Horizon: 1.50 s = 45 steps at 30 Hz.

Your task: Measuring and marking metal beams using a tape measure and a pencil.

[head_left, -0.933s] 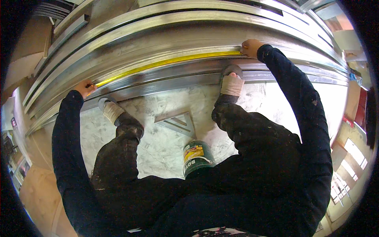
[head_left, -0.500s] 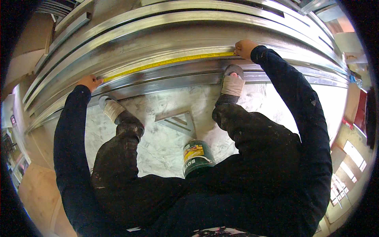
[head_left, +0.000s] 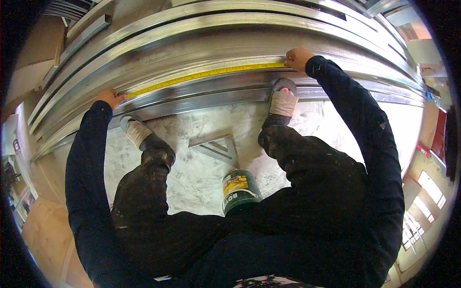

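One container stands in view: a green bucket [head_left: 239, 192] with a coloured label and a white handle [head_left: 248, 193], set between the person's legs. Dark clothing hides its top, so what it holds, if anything, cannot be told.

The person has two hands on one yellow measuring tape [head_left: 206, 74], which runs in a single drawn-out length along the long metal profiles [head_left: 240, 19], beyond the feet. The left hand [head_left: 110, 98] has its grip closed, thumb and fingers pinching the tape's left end. The right hand [head_left: 298, 60] has its grip curled closed at the tape's right end, with the knuckles up; whether a tape case sits inside that fist cannot be seen.

The metal profiles number at least four, lying roughly side by side across the view; they overlap too much for an exact count. Two feet are planted apart, each in a grey slipper: the left foot [head_left: 138, 133] near the left hand, the right foot [head_left: 283, 103] just below the right hand. Between them, one slotted triangular square [head_left: 216, 152] lies on the pale, smudged floor [head_left: 187, 192], its lower corner close to the bucket.
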Each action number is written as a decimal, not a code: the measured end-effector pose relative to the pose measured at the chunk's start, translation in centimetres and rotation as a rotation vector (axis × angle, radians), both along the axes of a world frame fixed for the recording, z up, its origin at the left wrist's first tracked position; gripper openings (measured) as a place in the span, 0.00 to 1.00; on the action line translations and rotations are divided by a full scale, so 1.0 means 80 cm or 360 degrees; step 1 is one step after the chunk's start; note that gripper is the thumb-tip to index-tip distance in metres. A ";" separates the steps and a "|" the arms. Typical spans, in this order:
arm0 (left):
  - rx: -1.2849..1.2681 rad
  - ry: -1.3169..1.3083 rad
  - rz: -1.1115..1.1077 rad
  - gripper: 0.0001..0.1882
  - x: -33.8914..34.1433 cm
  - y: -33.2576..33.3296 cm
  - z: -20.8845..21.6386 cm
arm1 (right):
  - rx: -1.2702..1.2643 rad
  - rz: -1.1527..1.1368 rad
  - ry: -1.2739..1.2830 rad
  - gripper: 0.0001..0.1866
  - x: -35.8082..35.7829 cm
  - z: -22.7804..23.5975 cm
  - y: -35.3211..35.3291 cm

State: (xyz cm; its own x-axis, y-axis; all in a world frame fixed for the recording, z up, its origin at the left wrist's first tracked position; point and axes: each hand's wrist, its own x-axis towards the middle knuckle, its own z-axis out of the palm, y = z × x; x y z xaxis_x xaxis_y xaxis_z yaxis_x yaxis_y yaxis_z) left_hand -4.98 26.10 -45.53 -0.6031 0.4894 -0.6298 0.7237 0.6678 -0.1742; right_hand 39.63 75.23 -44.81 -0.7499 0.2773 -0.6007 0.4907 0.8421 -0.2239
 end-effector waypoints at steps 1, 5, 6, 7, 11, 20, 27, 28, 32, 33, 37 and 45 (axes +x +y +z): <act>-0.0001 0.0000 -0.0001 0.28 0.000 0.001 0.001 | -0.0011 0.0003 -0.0010 0.14 -0.001 0.000 0.000; -0.0011 -0.0009 -0.0024 0.28 0.001 0.006 0.005 | 0.0016 0.0088 -0.0064 0.14 0.001 -0.004 0.003; -0.0033 -0.0010 -0.0035 0.28 0.002 0.009 0.007 | 0.0009 0.0067 -0.0028 0.14 0.003 -0.007 0.003; -0.0035 -0.0010 -0.0034 0.28 0.001 0.009 0.007 | -0.0001 0.0052 0.0009 0.15 0.002 -0.007 0.002; -0.0114 -0.0035 0.0051 0.29 0.000 0.011 0.008 | -0.0009 0.0056 -0.0141 0.20 -0.002 -0.006 0.004; -0.0203 0.0062 -0.0108 0.33 0.006 0.016 -0.002 | -0.0007 -0.0056 -0.0059 0.17 -0.002 -0.004 -0.001; -0.0341 0.0086 -0.0026 0.33 0.019 0.031 0.008 | -0.0194 -0.0277 -0.0102 0.23 0.007 -0.008 0.009; -0.0341 0.0088 -0.0025 0.33 0.019 0.033 0.012 | -0.0249 -0.0342 -0.0114 0.23 0.008 -0.006 0.010; -0.0402 0.0054 0.0055 0.31 0.021 0.033 0.016 | -0.0251 -0.0301 -0.0118 0.23 0.005 0.003 0.010; -0.0393 0.0079 0.0070 0.31 0.021 0.031 0.014 | -0.0284 -0.0341 -0.0148 0.23 0.003 0.005 0.009; -0.0392 0.0027 0.0073 0.32 0.021 0.039 0.019 | -0.0307 -0.0393 -0.0154 0.26 0.002 0.004 0.006; -0.0307 0.0052 -0.0038 0.33 -0.012 -0.014 -0.026 | -0.0141 -0.0154 -0.0016 0.28 0.001 -0.014 0.004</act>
State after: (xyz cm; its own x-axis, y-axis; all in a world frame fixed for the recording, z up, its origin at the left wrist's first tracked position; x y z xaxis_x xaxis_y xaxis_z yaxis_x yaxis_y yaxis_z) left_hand -5.92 24.98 -47.59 -0.6147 0.3760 -0.6933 0.7306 0.6027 -0.3210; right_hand 39.68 75.51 -45.95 -0.7161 0.2933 -0.6334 0.5711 0.7679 -0.2901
